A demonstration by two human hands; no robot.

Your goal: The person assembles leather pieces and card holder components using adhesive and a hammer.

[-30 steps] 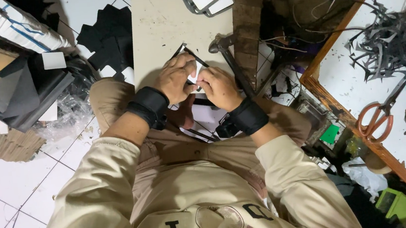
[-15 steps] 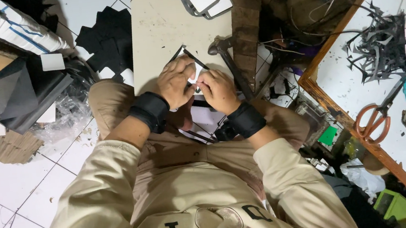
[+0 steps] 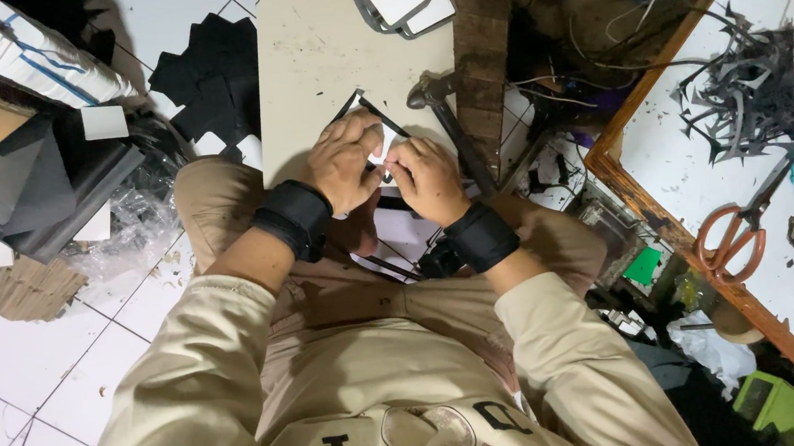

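While your hands meet over it, the white piece [image 3: 387, 147] sits at the near edge of the board [image 3: 320, 54], with black strips [image 3: 370, 108] angling out from under your fingers. Your left hand [image 3: 343, 160] is curled over the piece and your right hand [image 3: 427, 179] pinches its right edge, fingertips together. Just right of the board lies a hammer [image 3: 450, 119]; scissors [image 3: 728, 242] rest well right of it, on the table [image 3: 665, 155]. Judging from the grip, the piece could slip or crease if one hand pulls harder. Against a second ago, your hands have barely shifted; the strips look slightly more covered.
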